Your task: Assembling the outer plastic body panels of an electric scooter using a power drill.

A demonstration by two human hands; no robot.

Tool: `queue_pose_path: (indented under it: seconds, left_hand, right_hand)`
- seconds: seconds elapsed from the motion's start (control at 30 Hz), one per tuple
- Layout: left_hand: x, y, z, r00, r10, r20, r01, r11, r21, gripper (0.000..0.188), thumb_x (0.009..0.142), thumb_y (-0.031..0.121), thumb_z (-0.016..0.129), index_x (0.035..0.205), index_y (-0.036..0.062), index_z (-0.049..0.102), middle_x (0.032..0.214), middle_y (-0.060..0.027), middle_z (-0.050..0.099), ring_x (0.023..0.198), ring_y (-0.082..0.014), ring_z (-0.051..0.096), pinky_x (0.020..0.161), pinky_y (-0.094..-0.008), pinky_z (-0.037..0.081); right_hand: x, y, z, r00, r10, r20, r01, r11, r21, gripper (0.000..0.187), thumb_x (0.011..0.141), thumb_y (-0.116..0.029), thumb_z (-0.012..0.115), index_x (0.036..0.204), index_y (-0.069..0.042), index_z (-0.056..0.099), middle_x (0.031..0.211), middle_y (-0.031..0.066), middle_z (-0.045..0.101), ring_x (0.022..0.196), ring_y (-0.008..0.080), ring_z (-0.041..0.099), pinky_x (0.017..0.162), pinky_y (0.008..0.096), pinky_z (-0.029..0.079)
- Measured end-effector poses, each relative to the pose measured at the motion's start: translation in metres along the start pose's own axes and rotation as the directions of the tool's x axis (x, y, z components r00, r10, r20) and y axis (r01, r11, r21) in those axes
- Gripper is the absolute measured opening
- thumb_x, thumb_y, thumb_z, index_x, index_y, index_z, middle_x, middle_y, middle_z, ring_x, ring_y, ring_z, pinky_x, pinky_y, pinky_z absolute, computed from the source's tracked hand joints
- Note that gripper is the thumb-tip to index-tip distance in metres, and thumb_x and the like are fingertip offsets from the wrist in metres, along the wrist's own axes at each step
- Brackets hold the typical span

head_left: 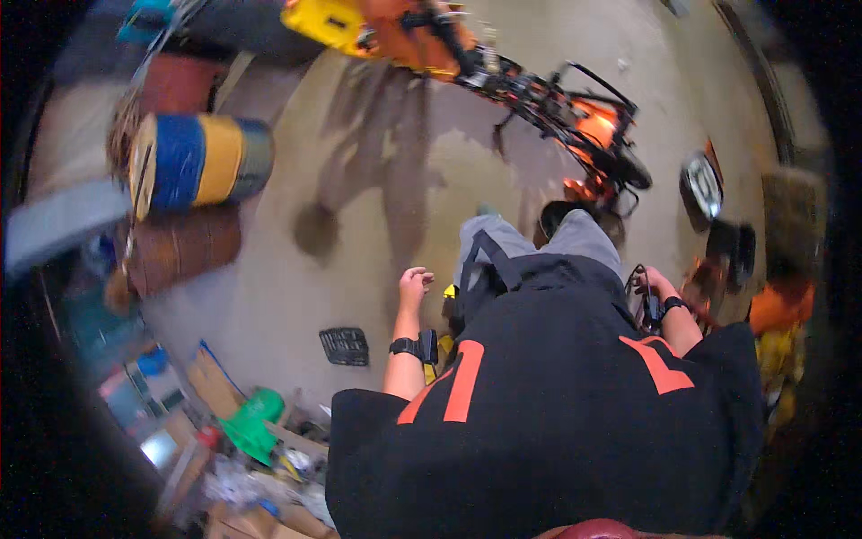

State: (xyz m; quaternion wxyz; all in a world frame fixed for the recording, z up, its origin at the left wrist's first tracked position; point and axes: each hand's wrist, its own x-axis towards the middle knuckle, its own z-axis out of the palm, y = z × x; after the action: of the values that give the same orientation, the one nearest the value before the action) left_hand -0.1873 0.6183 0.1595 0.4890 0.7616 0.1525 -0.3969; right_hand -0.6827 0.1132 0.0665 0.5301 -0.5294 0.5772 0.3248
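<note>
My left hand (416, 285) hangs at my side with its fingers loosely bent and apart, and nothing shows in it. A dark band is on that wrist. My right hand (658, 283), beside my right thigh, is closed around a black object with a thin loop (648, 307); blur hides its exact kind. Ahead of my legs is a partly stripped orange motorcycle (593, 126) with its dark frame and parts exposed. Neither hand touches it.
A blue and yellow drum (215, 163) lies above a brown drum (184, 250) at left. On the floor is a black grid-like tray (344, 346). Green plastic (254, 424) and cardboard clutter the lower left. An oval silver-rimmed part (703, 186) and a black container (731, 251) are at right.
</note>
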Motion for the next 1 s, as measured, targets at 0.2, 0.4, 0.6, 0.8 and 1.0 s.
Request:
queue_pose_path:
  seconds: [0.2, 0.4, 0.6, 0.8, 1.0]
  left_hand:
    - [-0.028, -0.127, -0.074, 0.943, -0.190, -0.272, 0.081, 0.927, -0.367, 0.017, 0.087, 0.011, 0.047, 0.096, 0.0028, 0.060, 0.073, -0.0083, 0.067, 0.058, -0.0174, 0.062, 0.045, -0.0280, 0.044]
    - [-0.048, -0.145, -0.055, 0.976, -0.093, -0.199, 0.090, 0.996, -0.024, 0.027, 0.090, 0.023, 0.048, 0.083, 0.0013, 0.062, 0.074, -0.0098, 0.062, 0.071, -0.0289, 0.060, 0.069, -0.0385, 0.049]
    - [-0.030, -0.201, -0.061, 0.962, -0.126, -0.242, 0.128, 0.992, -0.010, 0.029, 0.090, 0.024, 0.049, 0.101, 0.0002, 0.064, 0.080, -0.0079, 0.064, 0.078, -0.0238, 0.061, 0.073, -0.0356, 0.048]
    - [0.044, -0.081, -0.142, 0.983, -0.102, -0.156, 0.131, 0.973, 0.188, 0.028, 0.086, 0.018, 0.052, 0.104, -0.0005, 0.061, 0.079, -0.0091, 0.065, 0.073, -0.0233, 0.061, 0.065, -0.0353, 0.049]
    - [0.119, 0.081, -0.291, 0.982, -0.152, -0.113, 0.135, 0.980, -0.148, 0.030, 0.083, 0.008, 0.050, 0.111, -0.0007, 0.057, 0.077, -0.0111, 0.067, 0.069, -0.0183, 0.063, 0.054, -0.0295, 0.049]
  right_hand:
    - [-0.058, -0.274, -0.002, 0.957, -0.221, 0.190, 0.211, 0.975, 0.074, 0.041, 0.090, -0.024, 0.052, 0.131, -0.020, 0.048, 0.102, 0.0061, 0.067, 0.089, 0.0193, 0.064, 0.077, 0.0403, 0.048]
    - [0.033, -0.285, -0.074, 0.715, -0.493, 0.496, 0.698, 0.454, -0.554, 0.029, 0.087, -0.017, 0.052, 0.116, -0.017, 0.055, 0.081, 0.0052, 0.062, 0.063, 0.0238, 0.059, 0.055, 0.0478, 0.046]
    - [0.114, -0.386, -0.038, 0.878, -0.246, 0.410, 0.365, 0.899, -0.243, 0.034, 0.087, -0.031, 0.054, 0.113, -0.010, 0.059, 0.095, 0.0060, 0.065, 0.084, 0.0222, 0.063, 0.076, 0.0357, 0.048]
    - [0.124, -0.475, 0.125, 0.821, -0.166, 0.546, 0.164, 0.985, 0.054, 0.038, 0.090, -0.035, 0.050, 0.115, -0.009, 0.058, 0.106, 0.0100, 0.065, 0.095, 0.0247, 0.064, 0.084, 0.0374, 0.049]
    - [0.099, -0.541, 0.211, 0.732, -0.205, 0.650, 0.046, 0.967, 0.252, 0.035, 0.092, -0.032, 0.043, 0.112, -0.006, 0.055, 0.111, 0.0157, 0.064, 0.097, 0.0341, 0.064, 0.076, 0.0458, 0.052]
